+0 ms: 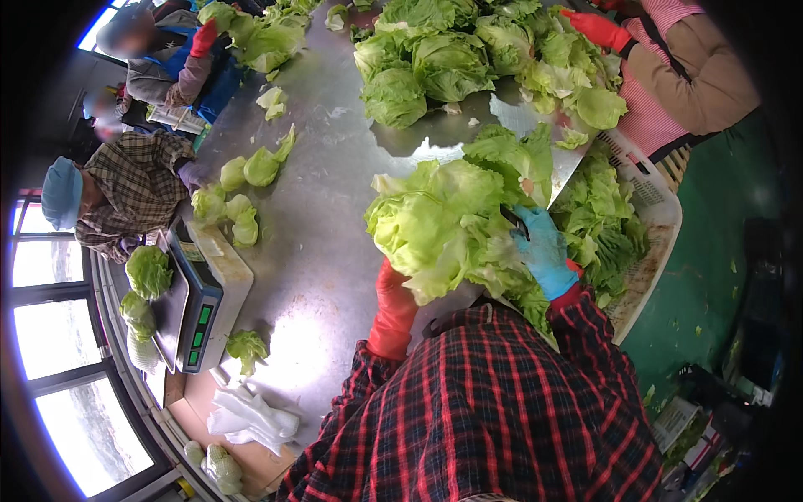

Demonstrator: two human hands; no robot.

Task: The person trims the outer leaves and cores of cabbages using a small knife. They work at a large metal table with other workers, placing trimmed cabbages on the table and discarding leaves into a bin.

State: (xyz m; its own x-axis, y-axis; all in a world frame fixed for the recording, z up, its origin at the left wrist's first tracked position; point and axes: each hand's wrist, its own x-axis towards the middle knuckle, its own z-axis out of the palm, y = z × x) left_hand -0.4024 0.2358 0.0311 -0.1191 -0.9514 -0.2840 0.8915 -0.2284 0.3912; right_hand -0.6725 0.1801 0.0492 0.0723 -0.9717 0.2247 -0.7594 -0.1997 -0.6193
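Note:
My left hand (pixel 395 301), in a red rubber glove, supports a large head of lettuce (pixel 433 219) from its near left side. The lettuce is held above the metal table, its outer leaves spread wide. On the right, my right hand (pixel 544 248) wears a light blue glove and grips a small dark-handled tool (pixel 515 221). The tool's working end is hidden among the leaves. Loose outer leaves (pixel 514 157) fan out just beyond the blue glove. Beneath my right arm, a white plastic crate (pixel 652 251) holds many green leaves.
A metal table (pixel 313 188) carries heaped lettuce (pixel 439 63) at the far side. Trimmed heads (pixel 244 169) lie at left, near a weighing scale (pixel 204 301). White netting or cloth (pixel 251 417) lies at the near left corner. Co-workers stand left and far right.

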